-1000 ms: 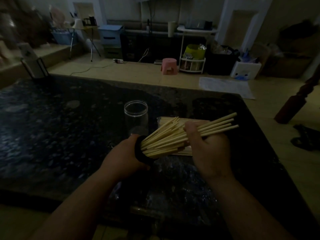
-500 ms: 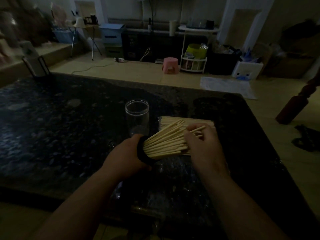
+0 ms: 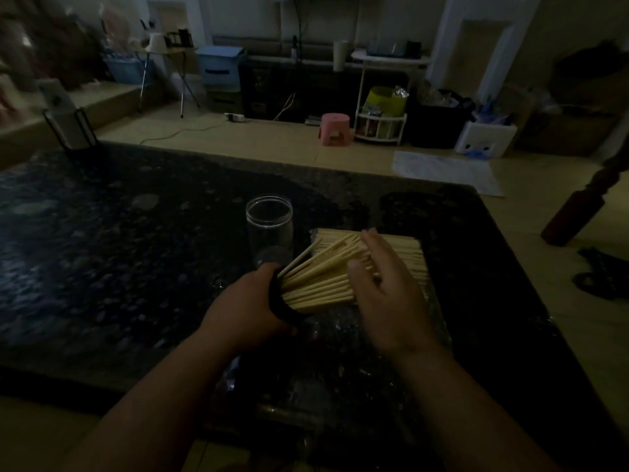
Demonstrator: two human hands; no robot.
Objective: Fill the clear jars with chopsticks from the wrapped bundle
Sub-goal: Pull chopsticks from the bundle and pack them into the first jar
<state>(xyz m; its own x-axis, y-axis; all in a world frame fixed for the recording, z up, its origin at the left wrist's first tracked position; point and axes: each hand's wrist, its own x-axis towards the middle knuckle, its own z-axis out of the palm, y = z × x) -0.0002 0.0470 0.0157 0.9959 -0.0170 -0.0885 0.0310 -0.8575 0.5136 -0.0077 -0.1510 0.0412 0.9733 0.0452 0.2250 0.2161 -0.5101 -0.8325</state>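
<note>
The left hand (image 3: pixel 248 308) curls round a dark-rimmed container (image 3: pixel 277 304) tipped sideways, with pale wooden chopsticks (image 3: pixel 320 284) fanning from its mouth. The right hand (image 3: pixel 388 294), fingers straight and slightly apart, lies over their ends. An upright clear cylindrical jar (image 3: pixel 269 223) and a flat wrapped bundle (image 3: pixel 405 247) sit just behind, toward the right edge of the speckled black tabletop (image 3: pixel 102 250).

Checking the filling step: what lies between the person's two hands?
In the head view, a fan of chopsticks spreads from the dark ring gripped by the left hand to the open right hand over their far ends.
</note>
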